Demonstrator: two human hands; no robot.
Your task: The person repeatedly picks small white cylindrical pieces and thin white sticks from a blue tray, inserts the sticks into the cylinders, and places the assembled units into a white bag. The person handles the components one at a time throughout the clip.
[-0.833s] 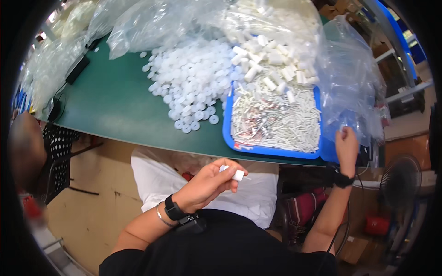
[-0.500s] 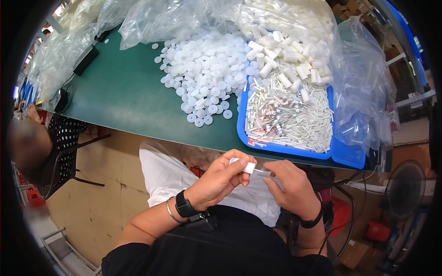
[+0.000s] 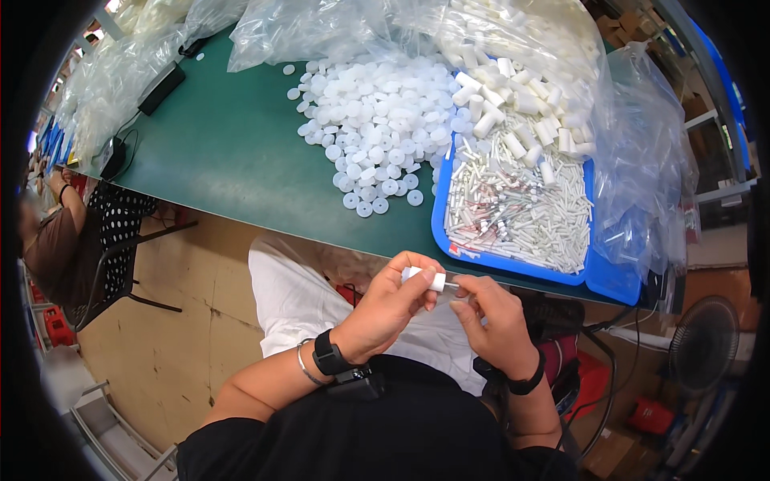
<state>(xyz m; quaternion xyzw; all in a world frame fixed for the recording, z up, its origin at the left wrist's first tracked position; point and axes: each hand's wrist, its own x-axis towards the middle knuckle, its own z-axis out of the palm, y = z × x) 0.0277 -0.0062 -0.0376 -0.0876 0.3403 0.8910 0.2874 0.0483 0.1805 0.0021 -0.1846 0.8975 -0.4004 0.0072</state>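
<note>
Desk (image 3: 241, 152), one, green, bears one heap of uncountable translucent discs (image 3: 377, 120) and one blue tray (image 3: 440, 220). I see two hands before its near edge: the left hand (image 3: 385, 309) grips one white cylinder (image 3: 437, 282); the right hand (image 3: 499, 321) meets one thin pin (image 3: 451, 284) at its end, whether pinching I cannot tell. Since the previous frame, it has closed in on the cylinder.

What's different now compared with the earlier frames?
The right hand has moved left from the plastic bag to the thin rod on the white cylinder; its grip is unclear. The left hand still holds the cylinder; disc pile and blue tray stayed put.
</note>
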